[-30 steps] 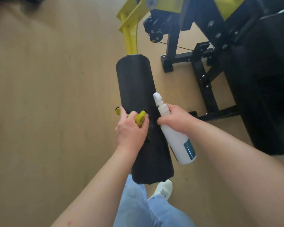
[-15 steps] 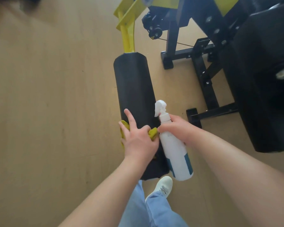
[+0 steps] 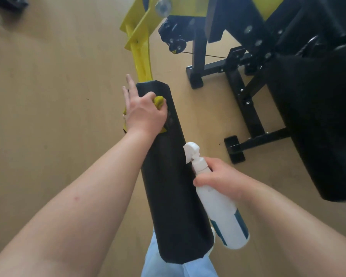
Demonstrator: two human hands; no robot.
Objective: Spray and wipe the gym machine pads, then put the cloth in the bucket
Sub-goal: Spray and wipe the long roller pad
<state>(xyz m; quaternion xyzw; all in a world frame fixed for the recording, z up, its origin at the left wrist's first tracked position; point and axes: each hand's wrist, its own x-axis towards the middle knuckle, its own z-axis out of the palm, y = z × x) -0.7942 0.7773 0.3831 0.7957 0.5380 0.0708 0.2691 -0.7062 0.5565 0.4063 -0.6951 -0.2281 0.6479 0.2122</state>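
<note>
Cloth (image 3: 158, 101) pressed to the far end of the roller pad (image 3: 168, 176).
The yellow cloth is held against the black pad by the left hand (image 3: 144, 114), two fingers stretched out, the others curled over it. A white spray bottle (image 3: 222, 208) is gripped by the right hand (image 3: 226, 178) just beside the pad's right edge.

Setting: gym floor, equipment area.
- Black cylindrical roller pad (image 3: 168, 176), padded, on a yellow steel arm (image 3: 141, 62) rising from its far end.
- Right of the roller pad: black bolted machine frame (image 3: 248, 108) with floor feet.
- Beyond it, upper right: pulley (image 3: 177, 44) and thin cable (image 3: 208, 55).
- Far right: large black upholstered pad (image 3: 318, 126).
- Beneath: pale wood-look floor (image 3: 48, 96).
</note>
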